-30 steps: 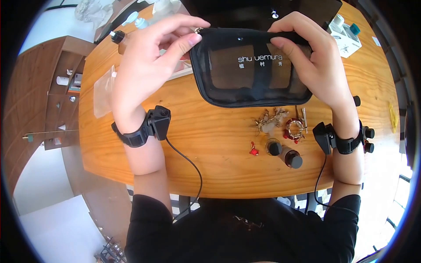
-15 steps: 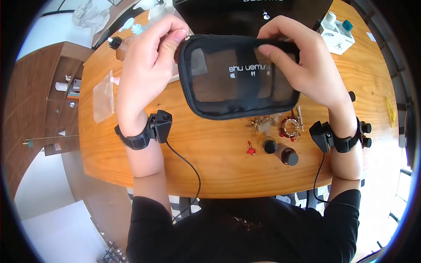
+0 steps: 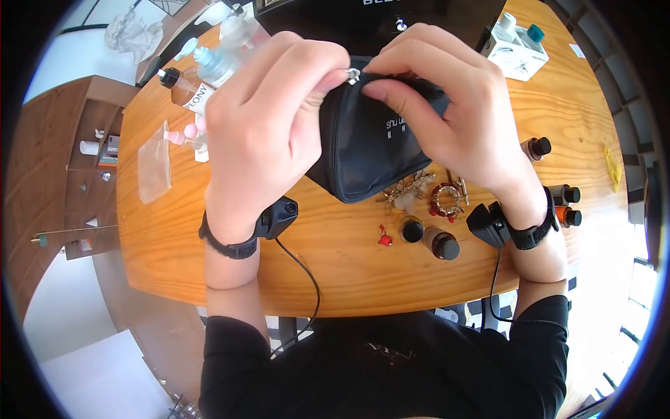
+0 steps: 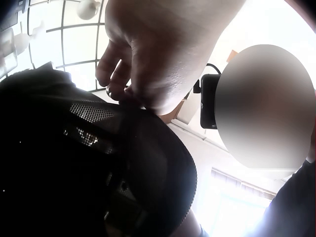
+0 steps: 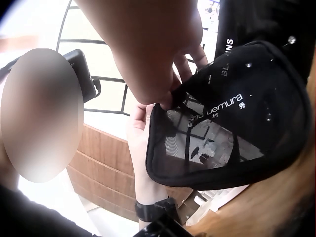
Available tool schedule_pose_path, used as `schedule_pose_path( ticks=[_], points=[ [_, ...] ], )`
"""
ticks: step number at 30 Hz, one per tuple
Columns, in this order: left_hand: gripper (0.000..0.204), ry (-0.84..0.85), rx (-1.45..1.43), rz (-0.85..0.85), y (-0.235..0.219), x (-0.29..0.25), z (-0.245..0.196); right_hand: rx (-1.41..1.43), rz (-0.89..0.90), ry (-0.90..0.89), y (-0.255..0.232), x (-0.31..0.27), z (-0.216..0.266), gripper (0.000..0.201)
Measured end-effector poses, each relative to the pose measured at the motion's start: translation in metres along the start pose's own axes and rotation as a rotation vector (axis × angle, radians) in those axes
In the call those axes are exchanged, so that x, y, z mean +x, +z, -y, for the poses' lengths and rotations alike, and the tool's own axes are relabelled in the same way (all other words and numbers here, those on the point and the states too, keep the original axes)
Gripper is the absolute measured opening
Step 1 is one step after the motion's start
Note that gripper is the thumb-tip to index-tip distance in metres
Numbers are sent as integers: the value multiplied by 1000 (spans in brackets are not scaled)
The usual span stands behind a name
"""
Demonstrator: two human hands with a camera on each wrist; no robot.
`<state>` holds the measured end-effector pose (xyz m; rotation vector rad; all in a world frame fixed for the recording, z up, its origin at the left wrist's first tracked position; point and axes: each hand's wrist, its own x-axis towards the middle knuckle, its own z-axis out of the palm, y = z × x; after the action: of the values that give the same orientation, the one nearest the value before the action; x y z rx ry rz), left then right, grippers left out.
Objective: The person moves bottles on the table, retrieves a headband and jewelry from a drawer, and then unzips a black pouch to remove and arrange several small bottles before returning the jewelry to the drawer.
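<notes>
A black zip pouch (image 3: 370, 164) with mesh panels and white "shu uemura" lettering hangs over the table between both hands. At its upper corner my left hand (image 3: 262, 122) pinches the silver zip pull (image 3: 353, 75). My right hand (image 3: 450, 115) grips the top edge just beside the pull, thumb on the front face and fingers behind. In the right wrist view the pouch (image 5: 222, 123) is seen broad side on, its see-through panel facing the camera. The left wrist view has the dark pouch (image 4: 163, 163) below the left hand (image 4: 158, 54).
Under the pouch lie a beaded bracelet (image 3: 448, 200), a gold-toned jewellery piece (image 3: 412, 187), a red trinket (image 3: 384, 236) and small black-capped bottles (image 3: 441, 243). More bottles (image 3: 537, 148) stand right. Pump bottles (image 3: 190, 87) and a clear bag (image 3: 155, 164) are left. A white box (image 3: 516, 56) stands behind.
My left hand has moved right, with the zip pull now close by the right hand. The right hand has shifted slightly left, and the pouch has swung from broad side on to angled.
</notes>
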<state>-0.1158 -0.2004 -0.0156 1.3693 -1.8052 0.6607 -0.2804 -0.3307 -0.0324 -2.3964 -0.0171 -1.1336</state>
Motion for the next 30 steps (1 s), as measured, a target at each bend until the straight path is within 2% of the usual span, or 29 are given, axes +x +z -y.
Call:
schedule_pose_path(
  ticks=[3,6,9,10,13,16,18,19,20,21,23,27,28,30],
  points=[
    [12,-2,33,-70,-4,-2,5,-88,-69,96,-5,4,-1,14],
    [11,-65,79,-45,-14,-2,4,75,-221,192,-9,7,-11,6],
    [9,-219,23,-49,-21,-6,10,79,-271,441,-12,10,2,14],
    [7,-241,-6,-62,-21,-5,10,131,-232,502,-20,14,6,15],
    [7,-287,-164,-113,-16,-6,7,55,-142,293,-17,11,-5,9],
    [7,-245,-120,-138,-13,-6,5,19,-172,-1,-9,13,-22,21],
    [8,-177,-101,-152,-7,-6,5,-161,-190,-255,1,18,-43,32],
    [9,-144,-90,-157,-6,-7,6,-153,-200,-280,0,14,-40,32],
    [6,-154,-51,-30,-13,-12,3,-145,-209,-306,0,13,-33,33],
    [6,-151,-58,-55,-10,-12,2,-137,-218,-331,-1,14,-24,33],
    [13,-139,-72,-110,-1,-9,-1,-104,-226,-249,1,9,-28,27],
    [14,-88,0,-73,-3,-5,2,-171,-272,-32,-7,12,-7,13],
    [15,-131,-15,-61,-4,-5,2,-245,-281,69,-11,16,7,10],
    [16,-216,-44,-34,-7,-5,2,-56,-305,90,-12,12,-7,6]
  ],
)
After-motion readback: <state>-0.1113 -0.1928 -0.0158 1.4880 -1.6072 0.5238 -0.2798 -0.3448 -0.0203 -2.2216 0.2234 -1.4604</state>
